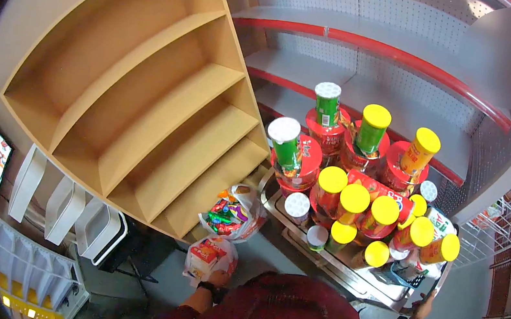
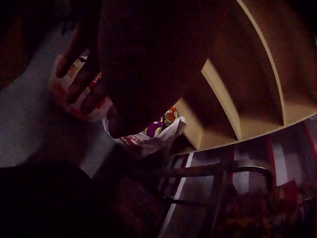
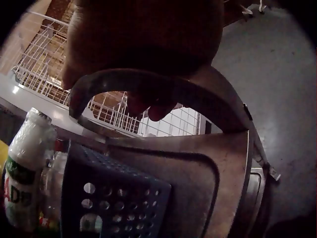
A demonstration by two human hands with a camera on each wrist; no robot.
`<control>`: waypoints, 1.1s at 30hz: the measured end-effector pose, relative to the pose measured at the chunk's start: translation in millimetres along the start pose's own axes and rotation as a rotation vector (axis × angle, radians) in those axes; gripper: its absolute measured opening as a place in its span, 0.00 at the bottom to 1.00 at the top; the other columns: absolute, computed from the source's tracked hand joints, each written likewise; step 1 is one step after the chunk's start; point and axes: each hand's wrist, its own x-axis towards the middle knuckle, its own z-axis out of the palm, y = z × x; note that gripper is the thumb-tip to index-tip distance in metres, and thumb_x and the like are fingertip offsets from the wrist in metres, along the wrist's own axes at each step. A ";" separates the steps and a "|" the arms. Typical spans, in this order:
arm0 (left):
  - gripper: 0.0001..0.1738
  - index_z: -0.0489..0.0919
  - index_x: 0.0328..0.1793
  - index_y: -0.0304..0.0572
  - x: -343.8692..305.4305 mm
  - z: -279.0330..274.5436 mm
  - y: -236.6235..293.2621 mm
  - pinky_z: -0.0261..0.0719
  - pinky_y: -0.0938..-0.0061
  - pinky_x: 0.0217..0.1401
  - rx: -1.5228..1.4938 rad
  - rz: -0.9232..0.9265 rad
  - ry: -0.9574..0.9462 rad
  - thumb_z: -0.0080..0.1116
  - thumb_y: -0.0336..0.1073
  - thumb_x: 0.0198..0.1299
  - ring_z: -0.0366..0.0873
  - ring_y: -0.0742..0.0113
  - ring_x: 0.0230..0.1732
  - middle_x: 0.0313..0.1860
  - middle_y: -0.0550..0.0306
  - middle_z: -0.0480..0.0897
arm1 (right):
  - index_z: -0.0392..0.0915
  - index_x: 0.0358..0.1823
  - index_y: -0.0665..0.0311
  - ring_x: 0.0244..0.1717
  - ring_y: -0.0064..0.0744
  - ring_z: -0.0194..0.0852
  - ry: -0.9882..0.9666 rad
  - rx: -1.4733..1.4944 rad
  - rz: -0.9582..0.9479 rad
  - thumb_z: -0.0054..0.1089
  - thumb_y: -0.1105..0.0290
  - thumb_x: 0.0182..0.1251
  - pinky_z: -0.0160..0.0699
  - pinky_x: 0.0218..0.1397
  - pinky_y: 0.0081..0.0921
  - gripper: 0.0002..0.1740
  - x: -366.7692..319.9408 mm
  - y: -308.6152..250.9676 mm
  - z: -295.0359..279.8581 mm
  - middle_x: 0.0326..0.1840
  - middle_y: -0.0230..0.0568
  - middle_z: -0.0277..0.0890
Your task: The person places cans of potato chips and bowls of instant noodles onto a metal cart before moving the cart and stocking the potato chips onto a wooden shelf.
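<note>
My right hand (image 1: 422, 308) grips the curved end handle (image 3: 223, 104) of a metal cart (image 1: 380, 292); its fingertips show below the bar in the right wrist view. My left hand (image 1: 219, 278) reaches down beside a plastic bag with red packets (image 1: 205, 260). In the dark left wrist view, its fingers (image 2: 74, 52) are spread loosely over the bags. Behind that stands a second bag of colourful wrapped snacks (image 1: 235, 212). The cart carries several yellow-lidded canisters (image 1: 332, 182), red-lidded tubs (image 1: 297, 165), green cans (image 1: 327, 107) and a white bottle (image 3: 22, 173).
A blue perforated basket (image 3: 116, 193) sits at the cart's handle end. Wooden shelving (image 1: 160, 94) rises at the left, and red-edged metal shelves (image 1: 413, 58) stand behind the cart. White wire racks (image 1: 488, 225) are at the right, with grey floor (image 1: 460, 306) beside the cart.
</note>
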 end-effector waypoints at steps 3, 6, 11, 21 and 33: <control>0.26 0.82 0.40 0.35 14.8 5.7 -5.9 0.74 0.57 0.49 0.122 0.040 0.033 0.52 0.54 0.53 0.79 0.44 0.43 0.39 0.40 0.82 | 0.71 0.55 0.68 0.15 0.23 0.62 0.018 0.068 -0.007 0.48 0.27 0.53 0.62 0.20 0.24 0.48 13.1 10.6 -2.1 0.26 0.41 0.73; 0.28 0.82 0.40 0.34 22.3 8.5 -10.6 0.73 0.56 0.50 0.203 0.072 0.055 0.51 0.55 0.53 0.79 0.43 0.44 0.39 0.39 0.82 | 0.71 0.55 0.69 0.15 0.23 0.61 -0.004 0.036 -0.046 0.47 0.27 0.54 0.62 0.19 0.23 0.48 -11.8 -7.7 4.6 0.26 0.42 0.72; 0.28 0.82 0.40 0.35 15.6 5.3 -3.9 0.73 0.56 0.49 0.241 0.178 0.045 0.53 0.56 0.54 0.78 0.42 0.44 0.39 0.37 0.81 | 0.70 0.54 0.70 0.14 0.24 0.60 0.064 0.102 -0.138 0.47 0.28 0.54 0.60 0.18 0.21 0.48 -5.7 -0.9 9.7 0.26 0.42 0.72; 0.16 0.81 0.44 0.44 40.0 2.1 -31.9 0.75 0.59 0.52 0.148 0.192 0.183 0.51 0.45 0.56 0.78 0.47 0.46 0.44 0.45 0.81 | 0.71 0.50 0.75 0.13 0.24 0.60 0.105 0.160 -0.158 0.47 0.28 0.54 0.60 0.18 0.22 0.48 21.8 20.2 8.8 0.20 0.40 0.68; 0.21 0.83 0.33 0.42 -31.0 -14.2 -2.8 0.78 0.59 0.45 -0.020 -0.013 0.069 0.50 0.51 0.56 0.81 0.53 0.39 0.33 0.48 0.83 | 0.75 0.37 0.76 0.12 0.24 0.56 0.211 0.101 -0.187 0.51 0.27 0.50 0.57 0.19 0.22 0.48 30.2 28.6 7.6 0.12 0.34 0.58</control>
